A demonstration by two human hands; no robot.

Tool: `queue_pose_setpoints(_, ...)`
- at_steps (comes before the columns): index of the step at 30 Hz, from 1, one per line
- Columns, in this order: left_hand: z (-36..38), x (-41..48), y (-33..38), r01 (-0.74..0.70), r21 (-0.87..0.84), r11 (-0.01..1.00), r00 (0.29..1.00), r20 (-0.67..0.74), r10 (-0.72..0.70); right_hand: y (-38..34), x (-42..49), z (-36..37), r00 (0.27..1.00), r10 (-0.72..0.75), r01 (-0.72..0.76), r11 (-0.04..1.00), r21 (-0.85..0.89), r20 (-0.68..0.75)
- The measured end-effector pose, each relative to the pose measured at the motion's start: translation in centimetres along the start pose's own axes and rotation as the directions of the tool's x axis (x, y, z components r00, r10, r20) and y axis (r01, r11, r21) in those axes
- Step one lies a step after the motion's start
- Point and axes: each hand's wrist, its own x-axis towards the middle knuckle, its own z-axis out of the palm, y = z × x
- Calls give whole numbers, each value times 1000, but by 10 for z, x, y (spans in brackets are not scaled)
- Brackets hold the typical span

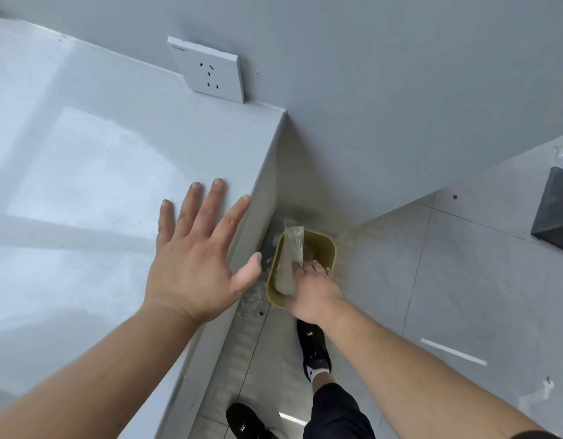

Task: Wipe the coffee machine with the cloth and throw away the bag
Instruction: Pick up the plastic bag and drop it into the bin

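My right hand (312, 291) reaches down beside the counter and grips a clear plastic bag (291, 256). The bag hangs into the mouth of a small yellow bin (327, 245) standing on the floor against the wall. My left hand (198, 255) hovers flat with fingers spread over the white countertop (83, 172), near its right edge, holding nothing. Neither the coffee machine nor the cloth is in view.
A white wall socket (210, 71) sits above the counter's back edge. Crumpled clear plastic (251, 301) lies on the tiled floor left of the bin. My black shoes (313, 350) stand just behind it. A dark object (556, 213) rests on a second surface at far right.
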Motion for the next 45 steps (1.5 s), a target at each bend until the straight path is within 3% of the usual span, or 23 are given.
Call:
queue_pose_setpoints(10,-1,-1,-1,-5,0,1000,1000,0,5,28,57,34,991,110,-111,994,8,73)
queue_pose_setpoints(30,-2,-1,0,-13,-13,1000,1000,-11,13,31,99,76,971,198,-209,975,70,136)
queue_pose_setpoints(45,-1,-1,0,-8,-25,1000,1000,-13,7,39,90,75,972,184,-192,980,44,147)
